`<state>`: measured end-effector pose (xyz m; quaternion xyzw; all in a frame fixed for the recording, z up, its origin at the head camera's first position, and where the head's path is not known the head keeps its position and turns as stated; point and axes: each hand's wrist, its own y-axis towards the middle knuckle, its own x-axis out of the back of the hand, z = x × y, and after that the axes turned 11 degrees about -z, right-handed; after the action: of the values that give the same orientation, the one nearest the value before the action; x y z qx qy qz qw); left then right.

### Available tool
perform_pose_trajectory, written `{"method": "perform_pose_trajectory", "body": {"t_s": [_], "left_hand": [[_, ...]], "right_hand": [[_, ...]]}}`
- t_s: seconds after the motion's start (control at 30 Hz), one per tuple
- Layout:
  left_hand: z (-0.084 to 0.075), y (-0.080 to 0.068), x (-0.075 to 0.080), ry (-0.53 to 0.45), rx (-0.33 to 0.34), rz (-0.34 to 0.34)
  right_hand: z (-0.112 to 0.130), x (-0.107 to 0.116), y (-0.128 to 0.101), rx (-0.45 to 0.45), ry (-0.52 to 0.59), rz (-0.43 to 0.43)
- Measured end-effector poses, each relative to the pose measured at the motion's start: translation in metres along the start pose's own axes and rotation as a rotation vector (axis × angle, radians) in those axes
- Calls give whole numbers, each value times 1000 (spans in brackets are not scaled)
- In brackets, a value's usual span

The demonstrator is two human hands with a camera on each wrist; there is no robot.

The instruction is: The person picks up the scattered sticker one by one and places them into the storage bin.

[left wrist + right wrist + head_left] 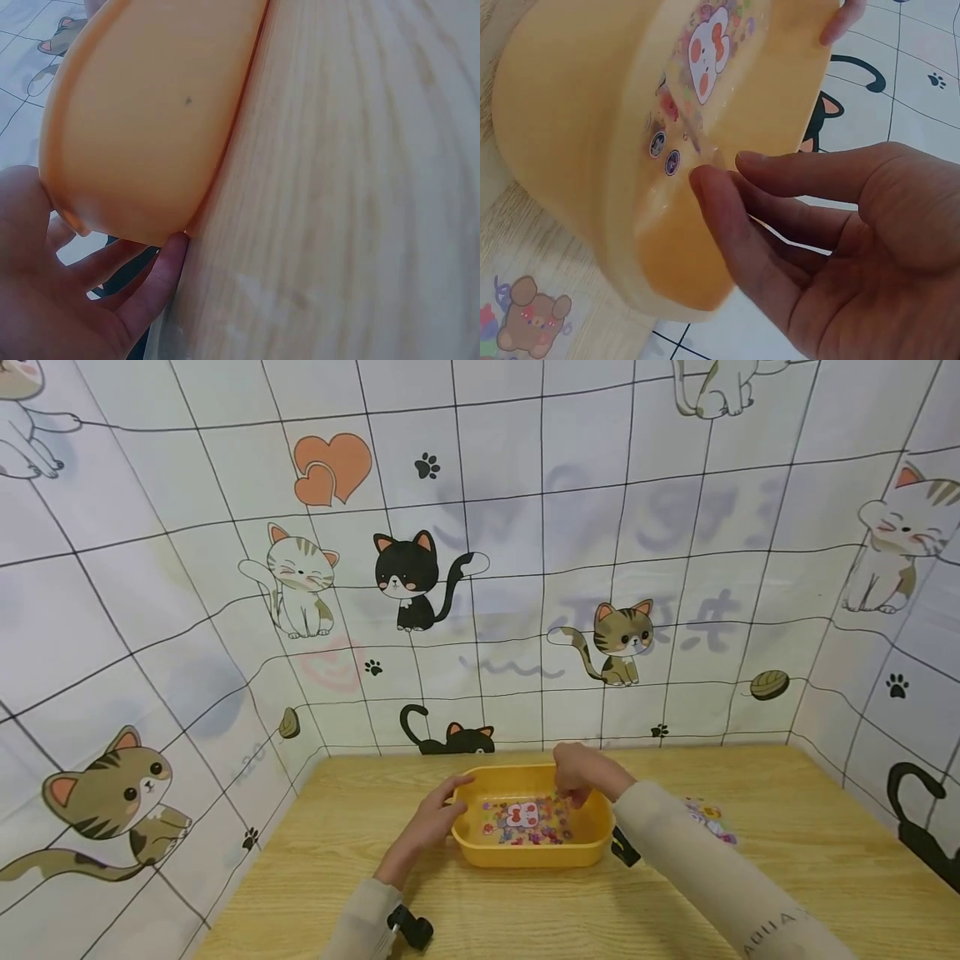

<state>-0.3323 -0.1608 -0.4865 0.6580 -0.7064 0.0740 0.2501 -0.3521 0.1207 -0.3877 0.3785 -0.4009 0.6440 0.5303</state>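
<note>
So you're mid-way into working with the yellow tub point(525, 852), which sits on the wooden table point(787, 877) near the back wall. Your left hand point(427, 827) rests against the tub's left outer wall, fingers relaxed and straight, just steadying it. Your right hand point(581, 774) is over the tub's right rim, thumb and fingers close together above the sticker sheet point(525, 821) lying in the tub's bottom; whether they actually pinch anything, I can't tell. I'd guess you're picking at a sticker, so next you'll need a fine fingertip pinch while the tub stays put. Another sticker sheet point(712, 821) lies right of the tub.
</note>
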Motion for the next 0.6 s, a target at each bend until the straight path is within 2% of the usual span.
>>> {"method": "perform_pose_trajectory", "body": {"t_s": [0.27, 0.43, 0.6], "left_hand": [[-4, -2, 3, -69, -3, 26], [-4, -2, 3, -61, -2, 27], [-1, -1, 2, -37, 16, 26]], "right_hand": [[-1, -7, 0, 52, -63, 30], [-2, -12, -2, 26, -36, 85], [-3, -16, -3, 24, -66, 98]]}}
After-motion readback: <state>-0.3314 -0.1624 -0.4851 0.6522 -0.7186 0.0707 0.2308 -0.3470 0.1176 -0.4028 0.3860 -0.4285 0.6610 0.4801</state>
